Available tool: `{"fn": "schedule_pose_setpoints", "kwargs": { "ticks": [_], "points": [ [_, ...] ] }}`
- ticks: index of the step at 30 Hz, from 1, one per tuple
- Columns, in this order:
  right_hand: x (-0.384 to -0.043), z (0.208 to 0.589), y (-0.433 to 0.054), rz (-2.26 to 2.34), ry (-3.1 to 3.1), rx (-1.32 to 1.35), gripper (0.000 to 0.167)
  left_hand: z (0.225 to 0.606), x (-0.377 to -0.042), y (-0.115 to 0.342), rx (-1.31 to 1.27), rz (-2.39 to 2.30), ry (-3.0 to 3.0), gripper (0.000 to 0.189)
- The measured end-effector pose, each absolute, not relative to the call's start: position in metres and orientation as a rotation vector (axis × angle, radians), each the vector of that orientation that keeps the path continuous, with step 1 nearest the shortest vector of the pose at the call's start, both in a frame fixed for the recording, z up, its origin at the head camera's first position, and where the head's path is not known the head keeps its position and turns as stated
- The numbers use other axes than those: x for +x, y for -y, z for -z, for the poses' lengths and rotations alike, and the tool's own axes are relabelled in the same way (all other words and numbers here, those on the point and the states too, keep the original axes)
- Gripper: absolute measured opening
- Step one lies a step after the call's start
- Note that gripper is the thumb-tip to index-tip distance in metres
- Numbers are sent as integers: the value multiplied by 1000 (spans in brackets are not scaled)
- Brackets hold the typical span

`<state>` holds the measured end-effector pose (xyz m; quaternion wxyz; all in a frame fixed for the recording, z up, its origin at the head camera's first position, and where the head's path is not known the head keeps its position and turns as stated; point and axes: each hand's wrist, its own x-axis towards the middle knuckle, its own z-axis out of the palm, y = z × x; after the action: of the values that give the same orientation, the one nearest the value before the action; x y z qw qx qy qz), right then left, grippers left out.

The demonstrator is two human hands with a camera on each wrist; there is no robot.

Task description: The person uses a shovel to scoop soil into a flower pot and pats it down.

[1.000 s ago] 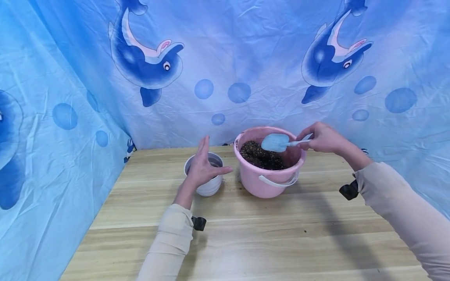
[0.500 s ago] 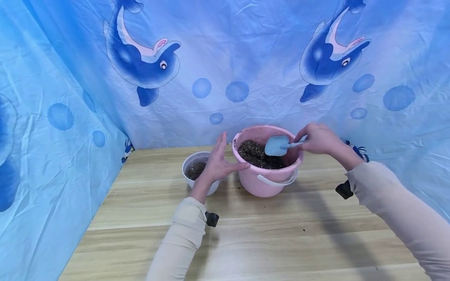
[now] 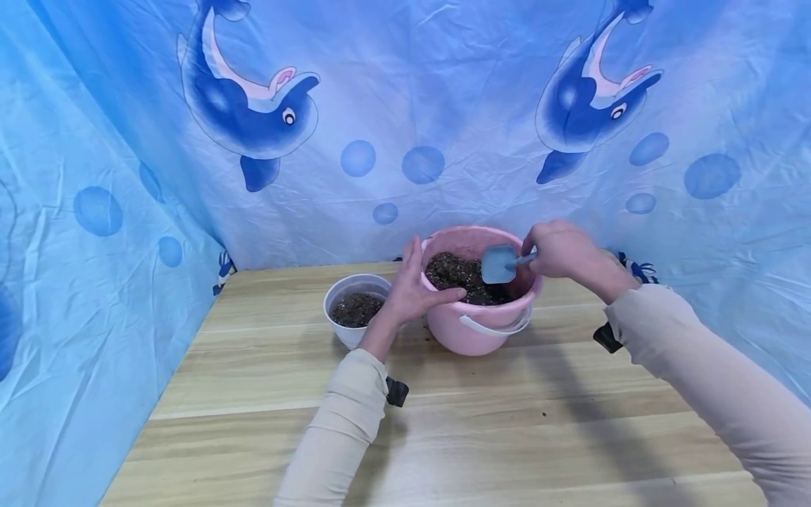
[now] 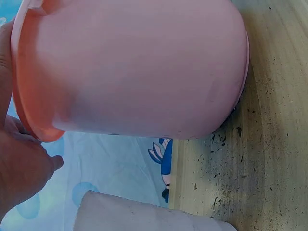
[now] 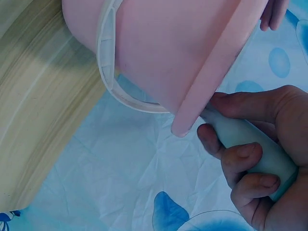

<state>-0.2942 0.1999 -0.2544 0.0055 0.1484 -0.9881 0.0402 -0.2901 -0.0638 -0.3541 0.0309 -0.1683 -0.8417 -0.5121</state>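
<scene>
Scoop (image 3: 499, 264) at the mouth of a pink bucket (image 3: 459, 334), soil in both containers

Blade first: it lies between the hands, within or over the right-hand part of the bucket's opening, and its visible face shows no load. How deep it reaches is hard to tell. The right hand (image 3: 560, 250) wraps its fingers and thumb round the handle just outside the rim. The left hand (image 3: 410, 292) is spread wide at the opposite side of the bucket, thumb stretched out across the near rim, seemingly steadying it.

Judged from how things lie, the work is partway along. The white pot (image 3: 347, 338), just left of the left hand and upright, already has dark soil (image 3: 356, 310) in it, with bare wall above. Between the hands, the bucket holds the larger supply, potting mix (image 3: 455, 273) well below the rim, so there is plenty to draw on. Whether the pot counts as full enough cannot be told; more scooping looks likely to be wanted.

The bucket's white carrying handle (image 5: 107, 67) hangs down on its outside. Below the left hand, dark crumbs (image 4: 216, 202) dot the bench (image 3: 481, 429). Beyond both hands hangs a blue dolphin-print cloth (image 3: 393, 91).
</scene>
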Motion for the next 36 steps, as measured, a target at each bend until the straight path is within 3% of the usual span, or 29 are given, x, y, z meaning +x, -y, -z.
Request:
{"fn": "schedule_pose_setpoints", "kwargs": {
  "ticks": [7,25,32,36],
  "points": [
    [-293,251,-190,-8,3150,427,24,355,-290,64,-512,1583,2607,134],
    [-300,263,-161,280,3056,503,11,361,-291,65,-544,1602,2560,132],
    [-306,264,-165,220,3047,519,21,358,-289,65,-520,1617,2567,132],
    [-308,270,-172,108,3038,565,15,359,-289,64,-517,1628,2567,133]
  ]
}}
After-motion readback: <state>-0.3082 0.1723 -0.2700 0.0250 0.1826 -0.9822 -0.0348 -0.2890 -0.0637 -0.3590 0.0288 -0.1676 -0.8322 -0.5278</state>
